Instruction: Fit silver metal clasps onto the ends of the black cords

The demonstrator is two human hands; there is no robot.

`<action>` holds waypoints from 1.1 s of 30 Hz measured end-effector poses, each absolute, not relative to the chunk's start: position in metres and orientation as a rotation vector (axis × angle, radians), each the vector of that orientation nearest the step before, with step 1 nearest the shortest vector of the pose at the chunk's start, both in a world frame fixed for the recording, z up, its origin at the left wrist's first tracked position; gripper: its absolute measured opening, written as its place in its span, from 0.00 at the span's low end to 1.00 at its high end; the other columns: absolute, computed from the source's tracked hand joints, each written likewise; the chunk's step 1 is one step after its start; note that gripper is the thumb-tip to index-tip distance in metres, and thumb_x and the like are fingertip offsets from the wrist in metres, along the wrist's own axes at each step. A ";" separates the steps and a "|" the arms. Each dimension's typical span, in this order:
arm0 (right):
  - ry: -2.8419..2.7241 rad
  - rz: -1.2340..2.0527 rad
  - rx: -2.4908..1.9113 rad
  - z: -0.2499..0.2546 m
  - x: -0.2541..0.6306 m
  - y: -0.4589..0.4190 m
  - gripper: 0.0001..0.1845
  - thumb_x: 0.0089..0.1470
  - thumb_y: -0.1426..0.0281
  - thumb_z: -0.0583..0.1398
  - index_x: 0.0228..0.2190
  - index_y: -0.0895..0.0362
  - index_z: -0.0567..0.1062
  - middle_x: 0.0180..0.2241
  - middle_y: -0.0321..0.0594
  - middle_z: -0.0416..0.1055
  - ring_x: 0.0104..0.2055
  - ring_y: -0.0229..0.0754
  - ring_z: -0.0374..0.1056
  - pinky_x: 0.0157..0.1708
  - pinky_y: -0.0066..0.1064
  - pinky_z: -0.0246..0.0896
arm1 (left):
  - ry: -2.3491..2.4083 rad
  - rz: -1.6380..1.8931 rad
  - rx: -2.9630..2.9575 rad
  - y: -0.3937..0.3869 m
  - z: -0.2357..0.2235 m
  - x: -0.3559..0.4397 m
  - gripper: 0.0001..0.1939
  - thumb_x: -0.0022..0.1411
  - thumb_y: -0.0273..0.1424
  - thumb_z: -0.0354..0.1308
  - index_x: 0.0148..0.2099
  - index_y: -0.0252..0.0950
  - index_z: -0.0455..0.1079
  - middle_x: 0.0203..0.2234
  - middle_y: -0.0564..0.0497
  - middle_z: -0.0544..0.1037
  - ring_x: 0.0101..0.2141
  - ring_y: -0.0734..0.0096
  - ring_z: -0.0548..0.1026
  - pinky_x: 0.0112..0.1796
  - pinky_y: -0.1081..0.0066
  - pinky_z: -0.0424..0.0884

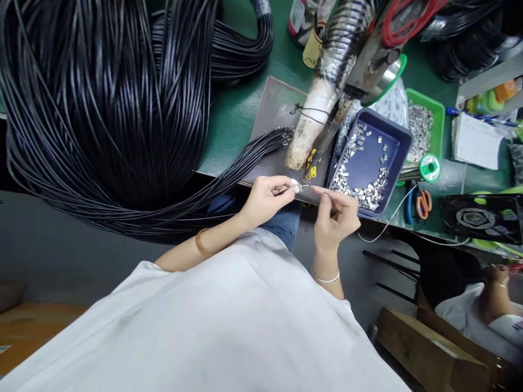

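Observation:
My left hand [267,198] is pinched round the end of a thin black cable, with fine bare wire tips pointing right out of the fingers. Something white covers its fingertip. Close to those tips is my right hand [337,215], thumb and index finger brought together; whatever may be between them is too small to make out. Just beyond, a dark blue tray [402,136] holds many small silvery metal connectors [370,195]. More black cables [245,158] lie to the left, their stripped ends on a dark mat [272,109].
A huge bundle of black cable [110,109] hangs over the table edge. A foil-wrapped duct [322,103] reaches down above the mat. On the right are a green tray [439,117], a solder spool [430,167], orange-handled cutters [424,204] and a fan [478,218]. Another person's arm [494,294] shows lower right.

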State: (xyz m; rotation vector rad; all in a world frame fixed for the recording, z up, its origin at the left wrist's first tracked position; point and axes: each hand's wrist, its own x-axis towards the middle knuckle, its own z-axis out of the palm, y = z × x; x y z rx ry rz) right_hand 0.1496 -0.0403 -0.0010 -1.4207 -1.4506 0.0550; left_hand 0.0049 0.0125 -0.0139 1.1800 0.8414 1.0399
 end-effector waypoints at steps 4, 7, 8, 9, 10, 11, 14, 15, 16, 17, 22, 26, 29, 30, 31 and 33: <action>-1.635 0.009 -1.410 -0.006 0.148 -0.036 0.03 0.56 0.74 0.61 0.34 0.55 0.73 0.39 0.38 0.78 0.41 0.37 0.76 0.33 0.28 0.72 | 0.795 1.011 1.105 0.018 -0.012 0.007 0.08 0.54 0.32 0.64 0.32 0.30 0.77 0.25 0.51 0.78 0.25 0.79 0.71 0.30 0.77 0.68; -1.593 0.033 -1.405 -0.009 0.146 -0.032 0.03 0.55 0.75 0.61 0.33 0.55 0.73 0.39 0.38 0.78 0.40 0.36 0.75 0.29 0.26 0.69 | 0.790 0.985 1.038 0.022 -0.012 0.009 0.08 0.51 0.32 0.67 0.30 0.30 0.78 0.25 0.51 0.79 0.26 0.79 0.72 0.30 0.77 0.68; -1.581 0.037 -1.401 -0.009 0.145 -0.030 0.04 0.55 0.76 0.62 0.32 0.55 0.73 0.39 0.38 0.78 0.40 0.36 0.75 0.29 0.26 0.69 | 0.799 0.982 1.023 0.023 -0.013 0.009 0.08 0.50 0.31 0.67 0.30 0.31 0.78 0.25 0.51 0.78 0.25 0.79 0.71 0.30 0.78 0.68; -1.575 0.037 -1.395 -0.010 0.144 -0.029 0.04 0.54 0.76 0.62 0.32 0.55 0.73 0.39 0.38 0.78 0.41 0.36 0.75 0.29 0.26 0.69 | 0.810 0.982 1.011 0.025 -0.013 0.009 0.08 0.50 0.31 0.67 0.30 0.31 0.78 0.24 0.52 0.78 0.24 0.80 0.71 0.29 0.78 0.67; -1.572 0.037 -1.388 -0.010 0.144 -0.028 0.05 0.54 0.76 0.62 0.32 0.55 0.73 0.39 0.37 0.78 0.41 0.36 0.75 0.30 0.26 0.69 | 0.819 0.984 1.002 0.026 -0.012 0.009 0.07 0.50 0.31 0.67 0.30 0.31 0.78 0.23 0.52 0.77 0.23 0.81 0.70 0.28 0.78 0.67; -1.570 0.037 -1.382 -0.010 0.143 -0.027 0.05 0.54 0.77 0.62 0.33 0.55 0.73 0.39 0.37 0.78 0.41 0.36 0.75 0.30 0.26 0.69 | 0.825 0.986 0.993 0.027 -0.011 0.009 0.07 0.50 0.31 0.67 0.30 0.31 0.78 0.22 0.53 0.76 0.23 0.82 0.69 0.28 0.79 0.66; -1.569 0.036 -1.375 -0.008 0.142 -0.024 0.05 0.54 0.76 0.62 0.33 0.54 0.74 0.39 0.37 0.78 0.41 0.37 0.75 0.32 0.28 0.71 | 0.841 0.998 0.965 0.029 -0.006 0.009 0.07 0.47 0.30 0.69 0.29 0.31 0.78 0.20 0.54 0.75 0.21 0.83 0.67 0.26 0.79 0.65; -1.569 0.034 -1.374 -0.008 0.142 -0.024 0.05 0.54 0.76 0.62 0.33 0.54 0.74 0.39 0.37 0.78 0.41 0.37 0.75 0.34 0.30 0.72 | 0.844 1.002 0.957 0.029 -0.004 0.009 0.07 0.47 0.30 0.69 0.28 0.31 0.78 0.20 0.54 0.74 0.21 0.83 0.67 0.26 0.79 0.65; -1.566 0.031 -1.374 -0.007 0.142 -0.024 0.05 0.54 0.76 0.62 0.33 0.54 0.75 0.40 0.37 0.78 0.42 0.37 0.75 0.35 0.31 0.73 | 0.847 1.005 0.953 0.030 -0.002 0.009 0.07 0.46 0.30 0.69 0.28 0.31 0.77 0.19 0.55 0.74 0.21 0.83 0.67 0.26 0.79 0.65; -1.562 0.028 -1.373 -0.006 0.141 -0.024 0.06 0.54 0.76 0.62 0.34 0.53 0.75 0.40 0.37 0.78 0.41 0.38 0.75 0.37 0.32 0.74 | 0.849 1.007 0.950 0.030 0.000 0.009 0.07 0.46 0.30 0.69 0.28 0.31 0.78 0.19 0.55 0.74 0.21 0.83 0.67 0.25 0.79 0.64; -1.579 0.049 -1.356 -0.006 0.141 -0.026 0.07 0.53 0.77 0.63 0.34 0.53 0.75 0.41 0.37 0.77 0.41 0.37 0.75 0.36 0.29 0.75 | 0.844 0.962 0.940 0.030 0.002 0.005 0.09 0.45 0.32 0.71 0.28 0.31 0.78 0.20 0.53 0.76 0.22 0.82 0.69 0.26 0.79 0.66; -1.633 0.031 -1.311 -0.007 0.141 -0.029 0.07 0.53 0.77 0.63 0.33 0.54 0.72 0.41 0.38 0.78 0.42 0.37 0.76 0.39 0.30 0.75 | 0.853 0.895 0.951 0.030 -0.001 0.003 0.12 0.45 0.34 0.71 0.28 0.31 0.77 0.23 0.51 0.77 0.23 0.80 0.70 0.27 0.77 0.66; -1.596 0.108 -1.369 -0.006 0.146 -0.034 0.02 0.57 0.73 0.60 0.34 0.54 0.71 0.39 0.37 0.79 0.40 0.37 0.77 0.38 0.31 0.75 | 0.853 0.872 0.998 0.027 0.000 0.001 0.10 0.48 0.33 0.69 0.29 0.31 0.77 0.19 0.54 0.72 0.21 0.82 0.64 0.24 0.78 0.59; -1.556 0.134 -1.400 -0.005 0.149 -0.036 0.00 0.58 0.71 0.59 0.34 0.54 0.71 0.36 0.36 0.79 0.36 0.36 0.77 0.33 0.29 0.74 | 0.845 0.847 1.020 0.025 0.000 0.001 0.09 0.49 0.32 0.68 0.29 0.30 0.76 0.17 0.55 0.68 0.19 0.83 0.61 0.22 0.78 0.55; -1.506 0.118 -1.421 -0.003 0.152 -0.038 0.02 0.60 0.69 0.58 0.34 0.54 0.71 0.31 0.34 0.77 0.30 0.35 0.76 0.27 0.28 0.72 | 0.829 0.814 1.043 0.023 0.001 0.000 0.08 0.50 0.31 0.67 0.30 0.30 0.76 0.15 0.57 0.64 0.18 0.84 0.57 0.21 0.78 0.52; -1.369 -0.074 -1.398 0.004 0.160 -0.042 0.06 0.61 0.65 0.57 0.33 0.53 0.71 0.22 0.31 0.70 0.18 0.34 0.68 0.16 0.28 0.62 | 0.792 0.738 1.097 0.017 0.001 -0.001 0.07 0.51 0.30 0.66 0.30 0.29 0.76 0.14 0.59 0.58 0.17 0.85 0.53 0.20 0.77 0.47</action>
